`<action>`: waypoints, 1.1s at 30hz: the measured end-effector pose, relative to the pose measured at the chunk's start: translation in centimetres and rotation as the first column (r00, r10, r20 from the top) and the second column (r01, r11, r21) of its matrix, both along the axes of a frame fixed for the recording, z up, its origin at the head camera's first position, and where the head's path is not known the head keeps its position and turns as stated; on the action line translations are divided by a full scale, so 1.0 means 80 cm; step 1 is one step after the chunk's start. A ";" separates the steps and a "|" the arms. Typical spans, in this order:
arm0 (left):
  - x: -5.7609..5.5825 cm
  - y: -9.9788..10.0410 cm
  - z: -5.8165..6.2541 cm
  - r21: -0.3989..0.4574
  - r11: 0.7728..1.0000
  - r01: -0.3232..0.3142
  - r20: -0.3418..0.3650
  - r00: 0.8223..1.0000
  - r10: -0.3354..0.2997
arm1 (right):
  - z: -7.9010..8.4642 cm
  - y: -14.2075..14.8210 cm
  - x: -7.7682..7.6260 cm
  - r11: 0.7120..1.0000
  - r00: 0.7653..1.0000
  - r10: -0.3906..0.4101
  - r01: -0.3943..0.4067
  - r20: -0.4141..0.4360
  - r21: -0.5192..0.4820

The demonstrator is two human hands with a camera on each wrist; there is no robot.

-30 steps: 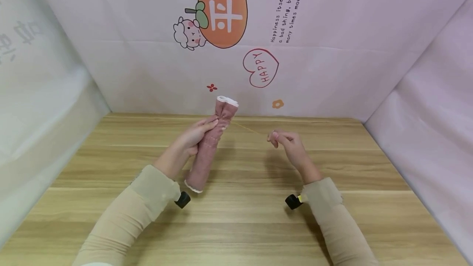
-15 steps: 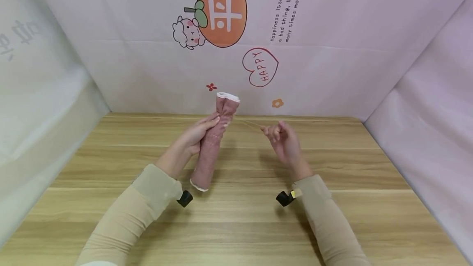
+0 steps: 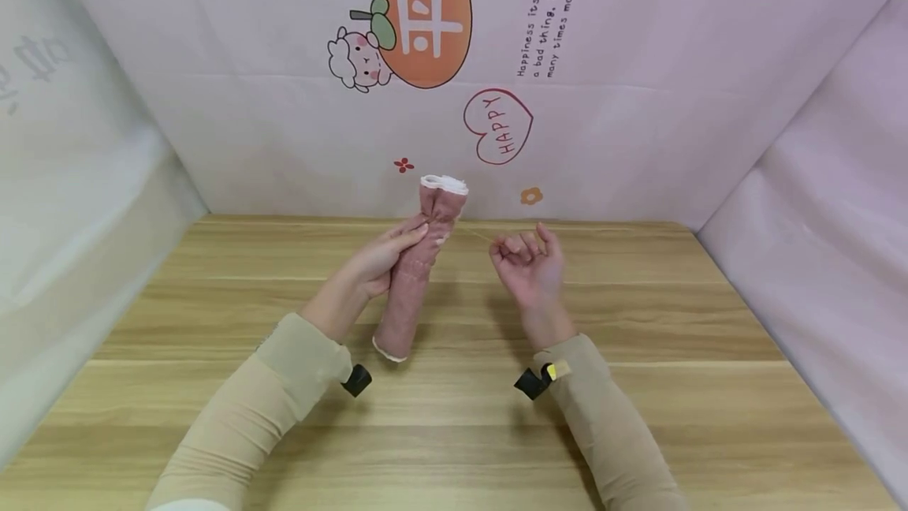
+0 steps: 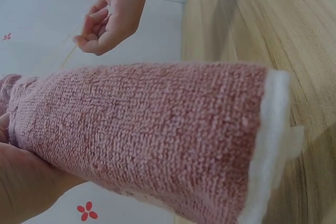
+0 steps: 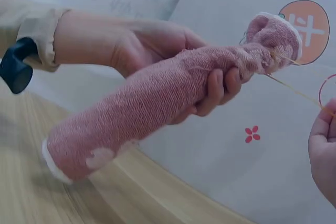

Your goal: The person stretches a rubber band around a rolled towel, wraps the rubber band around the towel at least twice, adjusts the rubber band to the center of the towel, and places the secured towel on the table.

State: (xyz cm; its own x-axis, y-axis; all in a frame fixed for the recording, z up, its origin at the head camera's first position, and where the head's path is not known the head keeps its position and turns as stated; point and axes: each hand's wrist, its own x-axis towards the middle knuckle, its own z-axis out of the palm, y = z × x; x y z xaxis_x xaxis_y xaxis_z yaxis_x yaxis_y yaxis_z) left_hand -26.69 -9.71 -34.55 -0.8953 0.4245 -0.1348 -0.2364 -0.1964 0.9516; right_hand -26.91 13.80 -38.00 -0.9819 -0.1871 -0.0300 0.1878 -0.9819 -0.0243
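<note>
A rolled pink towel [image 3: 407, 298] with white edges is held slantwise above the table by my left hand [image 3: 383, 262]. The fingers wrap around its upper part, just below a pinched-in neck. A thin yellowish rubber band [image 5: 294, 90] sits at that neck, and its strands run taut out to the side. My right hand [image 3: 528, 266], palm turned up, hooks the far end of the band with curled fingers. In the left wrist view the towel [image 4: 147, 129] fills the foreground, with the right hand [image 4: 118, 17] beyond it drawing the band [image 4: 69, 55].
The wood-grain table [image 3: 454, 432] lies beneath both hands. White printed cloth [image 3: 624, 132] stands as a wall behind it, with more cloth at both sides. Small black wrist cameras [image 3: 357, 379] stick out from the beige sleeves [image 3: 234, 408].
My right hand has moved left toward the towel and turned palm up, so the stretched band is shorter. The left hand and towel have shifted slightly right and away.
</note>
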 end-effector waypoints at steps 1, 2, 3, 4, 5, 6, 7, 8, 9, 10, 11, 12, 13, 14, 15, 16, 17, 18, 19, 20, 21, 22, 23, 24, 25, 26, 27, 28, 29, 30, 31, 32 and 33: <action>0.000 0.000 0.000 -0.002 1.000 0.007 -0.007 1.000 -0.007 | 0.001 -0.002 0.000 1.000 1.000 -0.003 0.004 0.021 -0.011; 0.000 0.000 0.001 -0.005 1.000 0.014 -0.015 1.000 -0.014 | 0.002 -0.003 0.000 1.000 0.999 -0.005 0.006 0.041 -0.023; 0.000 0.000 0.002 -0.009 1.000 0.019 -0.020 1.000 -0.019 | 0.003 -0.005 -0.001 0.999 0.998 -0.008 0.010 0.057 -0.040; 0.000 0.000 0.002 -0.011 1.000 0.024 -0.025 0.999 -0.024 | 0.004 -0.006 -0.001 0.998 0.997 -0.011 0.015 0.071 -0.058; -0.001 0.000 0.001 -0.012 1.000 0.027 -0.027 0.999 -0.027 | 0.005 -0.007 -0.001 0.996 0.996 -0.013 0.020 0.084 -0.083; -0.001 0.000 0.001 -0.014 0.999 0.029 -0.032 0.999 -0.029 | 0.005 -0.008 -0.002 0.994 0.995 -0.014 0.025 0.098 -0.111; -0.002 0.001 0.000 -0.014 0.999 0.029 -0.033 0.999 -0.029 | 0.006 -0.009 -0.002 0.990 0.994 -0.016 0.031 0.107 -0.140; -0.001 0.001 0.000 -0.016 0.999 0.028 -0.035 0.999 -0.028 | 0.007 -0.010 -0.003 0.984 0.993 -0.014 0.034 0.118 -0.175; -0.001 0.001 -0.001 -0.017 0.999 0.029 -0.038 0.999 -0.029 | 0.009 -0.011 -0.003 0.978 0.992 -0.016 0.042 0.127 -0.205; -0.001 0.002 -0.002 -0.019 0.999 0.031 -0.044 0.999 -0.032 | 0.011 -0.012 -0.004 0.973 0.991 -0.020 0.050 0.135 -0.226; -0.001 0.002 -0.002 -0.024 0.999 0.028 -0.044 0.999 -0.029 | 0.012 -0.013 -0.004 0.969 0.990 -0.027 0.061 0.142 -0.239; -0.001 0.002 -0.002 -0.031 0.999 0.028 -0.045 0.999 -0.029 | 0.014 -0.014 -0.004 0.966 0.989 -0.032 0.069 0.147 -0.249; 0.000 0.003 -0.002 -0.038 0.999 0.030 -0.044 0.999 -0.032 | 0.017 -0.016 -0.005 0.965 0.988 -0.043 0.080 0.148 -0.250; 0.000 0.003 -0.002 -0.046 0.998 0.032 -0.046 0.998 -0.035 | 0.019 -0.017 -0.005 0.966 0.987 -0.055 0.091 0.151 -0.242; 0.001 0.003 -0.002 -0.053 0.998 0.034 -0.046 0.998 -0.036 | 0.021 -0.018 -0.004 0.968 0.986 -0.070 0.103 0.148 -0.229; 0.001 0.004 -0.002 -0.061 0.998 0.034 -0.048 0.998 -0.037 | 0.022 -0.019 -0.004 0.970 0.987 -0.081 0.110 0.139 -0.217; 0.001 0.004 -0.001 -0.070 0.997 0.036 -0.050 0.998 -0.040 | 0.023 -0.020 -0.004 0.971 0.988 -0.088 0.115 0.130 -0.212; 0.002 0.005 -0.001 -0.077 0.996 0.044 -0.058 0.997 -0.048 | 0.024 -0.021 -0.003 0.972 0.988 -0.097 0.120 0.120 -0.204; 0.002 0.006 -0.001 -0.082 0.995 0.049 -0.068 0.996 -0.054 | 0.025 -0.023 -0.003 0.973 0.987 -0.112 0.132 0.111 -0.188; 0.003 0.007 -0.001 -0.088 0.995 0.053 -0.077 0.995 -0.060 | 0.026 -0.024 -0.002 0.975 0.987 -0.123 0.140 0.102 -0.174; 0.003 0.008 -0.001 -0.094 0.994 0.061 -0.087 0.994 -0.070 | 0.026 -0.025 -0.002 0.976 0.987 -0.133 0.147 0.094 -0.161; 0.004 0.009 -0.001 -0.099 0.993 0.071 -0.096 0.992 -0.080 | 0.026 -0.027 -0.001 0.977 0.986 -0.142 0.154 0.089 -0.150; 0.005 0.010 -0.002 -0.102 0.992 0.080 -0.102 0.991 -0.091 | 0.027 -0.029 -0.001 0.977 0.983 -0.158 0.169 0.093 -0.130; 0.005 0.011 -0.002 -0.105 0.991 0.089 -0.108 0.989 -0.100 | 0.027 -0.031 -0.001 0.978 0.980 -0.176 0.185 0.095 -0.097; 0.006 0.012 -0.002 -0.107 0.990 0.096 -0.109 0.988 -0.108 | 0.027 -0.032 -0.001 0.978 0.977 -0.191 0.197 0.093 -0.069; 0.006 0.012 -0.003 -0.110 0.989 0.102 -0.110 0.987 -0.114 | 0.028 -0.034 0.000 0.978 0.975 -0.202 0.206 0.089 -0.036; 0.006 0.013 -0.003 -0.112 0.988 0.108 -0.112 0.986 -0.120 | 0.028 -0.036 0.000 0.977 0.974 -0.212 0.213 0.082 -0.008; 0.006 0.013 -0.004 -0.114 0.987 0.111 -0.112 0.986 -0.124 | 0.029 -0.037 0.000 0.975 0.972 -0.224 0.223 0.071 0.023; 0.006 0.013 -0.004 -0.117 0.987 0.113 -0.114 0.985 -0.127 | 0.029 -0.039 0.002 0.971 0.970 -0.236 0.233 0.056 0.056; 0.006 0.013 -0.004 -0.117 0.987 0.114 -0.113 0.985 -0.127 | 0.029 -0.040 0.003 0.967 0.970 -0.242 0.239 0.023 0.093; 0.005 0.012 -0.005 -0.120 0.986 0.116 -0.115 0.985 -0.130 | 0.029 -0.040 0.004 0.960 0.969 -0.245 0.246 -0.019 0.136; 0.005 0.011 -0.005 -0.124 0.985 0.117 -0.118 0.984 -0.131 | 0.029 -0.041 0.005 0.949 0.967 -0.249 0.256 -0.063 0.186; 0.005 0.010 -0.004 -0.129 0.985 0.116 -0.119 0.984 -0.132 | 0.029 -0.041 0.006 0.934 0.962 -0.249 0.269 -0.113 0.233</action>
